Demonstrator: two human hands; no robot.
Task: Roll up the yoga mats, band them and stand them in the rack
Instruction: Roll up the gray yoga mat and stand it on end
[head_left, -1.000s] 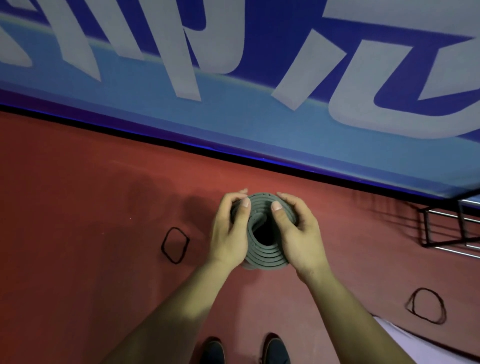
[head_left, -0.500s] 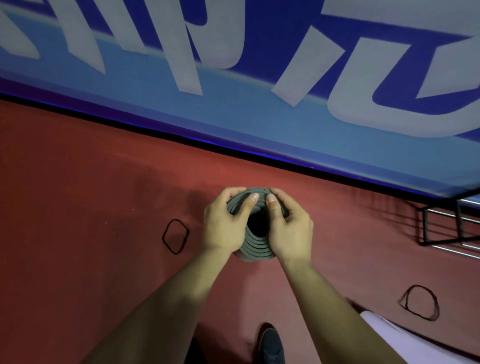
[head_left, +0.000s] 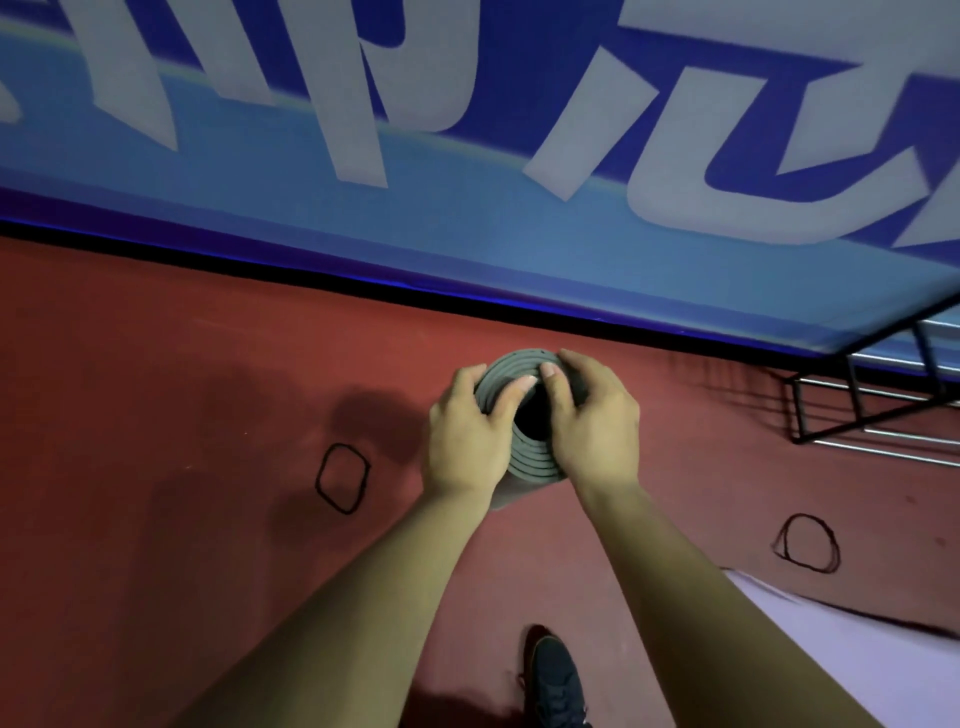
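Forearms reach forward; left hand (head_left: 465, 441) and right hand (head_left: 597, 431) curl gripping, thumb tips close together.

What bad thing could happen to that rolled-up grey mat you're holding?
1. No band shows on the grey mat; only the left hand and right hand seem to keep it coiled. The left band and right band lie on the floor apart from both hands, so letting go to fetch one might let it unroll.
2. The rack stands off to the right; carrying the mat there unbanded could loosen the coil.
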